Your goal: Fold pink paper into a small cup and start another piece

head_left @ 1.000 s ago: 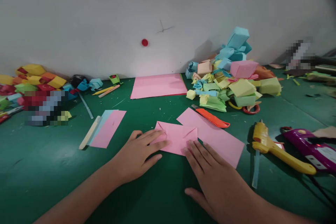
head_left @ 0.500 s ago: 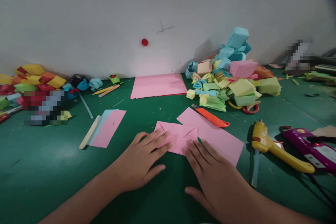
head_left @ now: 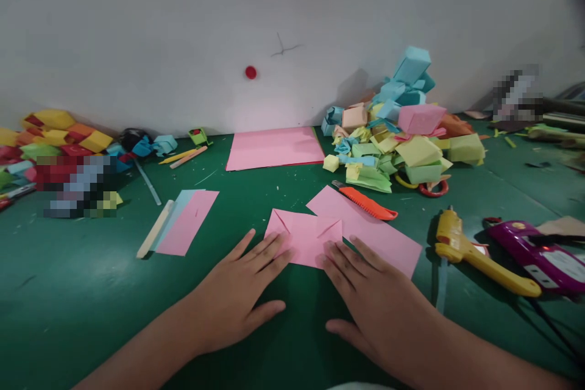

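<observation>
A small pink paper with two slanting creases near its upper corners lies flat before me. My left hand is open, its fingertips resting on the paper's left part. On the lower right part press the fingertips of my right hand, also open, thumb spread away. Partly under that hand is a larger pink sheet. An orange utility knife with its blade out lies across the sheet's upper edge.
At right are a yellow glue gun and a purple device. Folded paper pieces pile up behind the knife, more at far left. A pink sheet stack lies by the wall; paper strips lie left.
My left hand's fingers have slid back slightly to the left and spread, uncovering more of the small pink paper. The right hand stays nearly in place, and the view has shifted a little.
</observation>
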`<state>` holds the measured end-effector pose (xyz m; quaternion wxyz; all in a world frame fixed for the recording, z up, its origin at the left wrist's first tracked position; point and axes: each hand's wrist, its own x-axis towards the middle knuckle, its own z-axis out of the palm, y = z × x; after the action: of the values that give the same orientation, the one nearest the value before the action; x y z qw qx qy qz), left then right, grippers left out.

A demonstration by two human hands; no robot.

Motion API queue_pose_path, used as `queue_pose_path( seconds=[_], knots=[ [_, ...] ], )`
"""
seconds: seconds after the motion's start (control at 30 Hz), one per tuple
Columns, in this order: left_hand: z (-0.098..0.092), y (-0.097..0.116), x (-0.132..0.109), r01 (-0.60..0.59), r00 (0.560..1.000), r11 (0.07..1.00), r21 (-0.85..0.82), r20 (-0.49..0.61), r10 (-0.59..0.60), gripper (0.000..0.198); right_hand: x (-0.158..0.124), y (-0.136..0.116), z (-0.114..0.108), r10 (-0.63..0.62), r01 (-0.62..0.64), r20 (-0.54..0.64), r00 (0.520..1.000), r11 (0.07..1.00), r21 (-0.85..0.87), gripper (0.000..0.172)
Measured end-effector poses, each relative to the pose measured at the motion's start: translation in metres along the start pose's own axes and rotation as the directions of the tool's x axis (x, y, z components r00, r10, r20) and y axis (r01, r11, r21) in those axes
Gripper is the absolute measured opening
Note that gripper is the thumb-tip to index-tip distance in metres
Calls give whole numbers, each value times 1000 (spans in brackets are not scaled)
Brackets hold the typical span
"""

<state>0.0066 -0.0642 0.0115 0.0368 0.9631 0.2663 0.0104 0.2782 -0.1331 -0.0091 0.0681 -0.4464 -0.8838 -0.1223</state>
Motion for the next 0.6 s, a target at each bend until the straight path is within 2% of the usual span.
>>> queue_pose_path(
  seconds=[0.27,0.4,0.43,0.5,0.6],
  knots=[
    [3,3,-1,19,999,1000,11,-28,-19,67,-5,9,-6,-30,30,-36,999,1000,3,68],
    [2,-8,-3,-1,1000,1000,-2,-26,1,59,-7,9,-6,-24,24,-56,998,1000,-9,67],
    [1,-13,-6,14,998,1000,4,-63,-14,52,-7,9,-5,-29,28,-57,998,1000,-12,68],
    [-1,-21,-13,132,969,991,27,-216,-123,37,-6,10,-4,-35,34,-53,998,999,-14,69],
    [-4,-26,-23,242,922,969,50,-323,-214,32,-4,11,-3,-36,35,-70,997,999,-9,69]
  ],
)
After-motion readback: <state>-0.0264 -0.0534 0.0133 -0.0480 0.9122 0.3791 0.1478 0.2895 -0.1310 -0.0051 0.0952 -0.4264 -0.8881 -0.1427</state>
